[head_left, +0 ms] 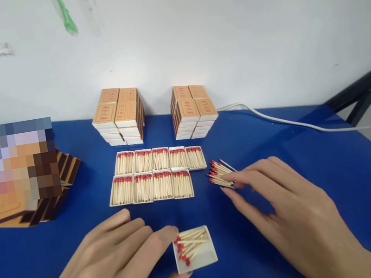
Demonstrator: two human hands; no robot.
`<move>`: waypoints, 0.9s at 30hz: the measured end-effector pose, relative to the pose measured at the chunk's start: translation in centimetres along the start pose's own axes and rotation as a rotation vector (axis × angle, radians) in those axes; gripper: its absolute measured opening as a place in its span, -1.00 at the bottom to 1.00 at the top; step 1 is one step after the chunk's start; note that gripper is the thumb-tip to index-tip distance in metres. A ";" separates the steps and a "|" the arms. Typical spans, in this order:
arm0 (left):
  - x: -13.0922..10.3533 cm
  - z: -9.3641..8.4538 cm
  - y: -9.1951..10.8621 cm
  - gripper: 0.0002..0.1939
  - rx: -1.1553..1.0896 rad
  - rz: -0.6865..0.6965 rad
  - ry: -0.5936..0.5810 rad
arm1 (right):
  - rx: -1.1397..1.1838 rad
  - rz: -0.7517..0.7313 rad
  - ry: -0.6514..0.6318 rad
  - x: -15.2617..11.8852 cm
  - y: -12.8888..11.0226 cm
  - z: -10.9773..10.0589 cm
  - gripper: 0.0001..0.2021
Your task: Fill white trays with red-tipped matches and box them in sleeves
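My left hand [120,257] grips a white matchbox tray [207,255] at its left side, between thumb and index finger. Inside the tray, red-tipped matches [191,244] lie loosely crossed, leaving part of the bottom bare. To the right, my right hand [287,202] pinches at a small heap of loose matches [220,168] on the table, thumb and index finger closed around some of them; the other fingers hide part of the heap. Beyond my hands, two rows of matchbox trays [154,186] stand filled with matches, heads pointing away from me.
Two stacks of closed matchboxes, one left [118,116] and one right [193,109], stand near the white wall [225,34]. More boxes [56,201] lie at the left, partly blurred out. A white cable [285,122] crosses the blue table [313,147] at the back right, near a black bar [363,87].
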State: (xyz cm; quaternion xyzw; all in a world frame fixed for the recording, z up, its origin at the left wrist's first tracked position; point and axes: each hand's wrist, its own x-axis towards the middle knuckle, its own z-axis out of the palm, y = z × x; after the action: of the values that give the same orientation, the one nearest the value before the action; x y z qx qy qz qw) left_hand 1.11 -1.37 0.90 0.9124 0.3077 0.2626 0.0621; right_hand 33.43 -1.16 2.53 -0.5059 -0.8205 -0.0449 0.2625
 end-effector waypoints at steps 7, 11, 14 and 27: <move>1.3 0.2 0.2 -0.70 0.045 0.019 -0.034 | -0.115 -0.005 -0.067 -0.4 0.8 0.7 -0.94; 1.5 0.1 0.2 -0.67 0.046 0.012 -0.038 | -0.113 -0.025 -0.091 -0.3 0.7 0.8 -0.88; 1.2 0.2 0.2 -0.68 0.046 0.005 -0.038 | -0.112 -0.053 -0.106 -0.1 0.7 0.6 -0.83; 1.2 0.3 0.0 -0.75 -0.013 -0.007 -0.075 | 0.126 -0.038 -0.149 -0.3 -0.2 -0.3 -0.84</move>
State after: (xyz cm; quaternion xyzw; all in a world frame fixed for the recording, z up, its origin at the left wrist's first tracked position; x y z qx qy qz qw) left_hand 2.11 -0.65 1.16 0.9201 0.3065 0.2299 0.0806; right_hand 33.43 -1.60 2.66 -0.4744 -0.8485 0.0398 0.2310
